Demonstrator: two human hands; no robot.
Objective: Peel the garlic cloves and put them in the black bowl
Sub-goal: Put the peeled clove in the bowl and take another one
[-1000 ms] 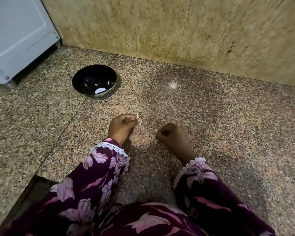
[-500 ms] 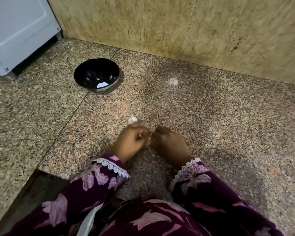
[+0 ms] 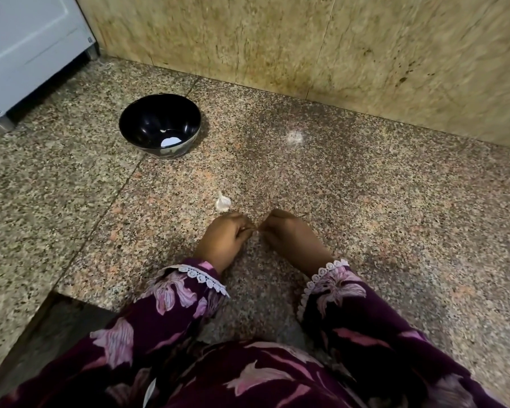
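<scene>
A black bowl [image 3: 147,122] stands on the granite floor at the upper left, with a white peeled piece [image 3: 170,141] at its bottom. A small whitish garlic piece in its skin [image 3: 223,202] lies on the floor just beyond my left hand [image 3: 224,241]. My right hand [image 3: 292,237] is close beside the left, and their fingertips meet. Both hands pinch a small garlic clove [image 3: 256,232] between them, of which only a pale speck shows. The fingers of both hands are curled.
A beige stone wall [image 3: 306,54] runs along the back. A white appliance [image 3: 27,45] stands at the upper left. The floor slab drops off at a dark step [image 3: 56,325] at the lower left. My purple flowered sleeves and lap fill the bottom.
My two hands, apart a second ago, have come together and now work on the clove with their fingertips. The skinned garlic piece now lies in the open beyond my left hand.
</scene>
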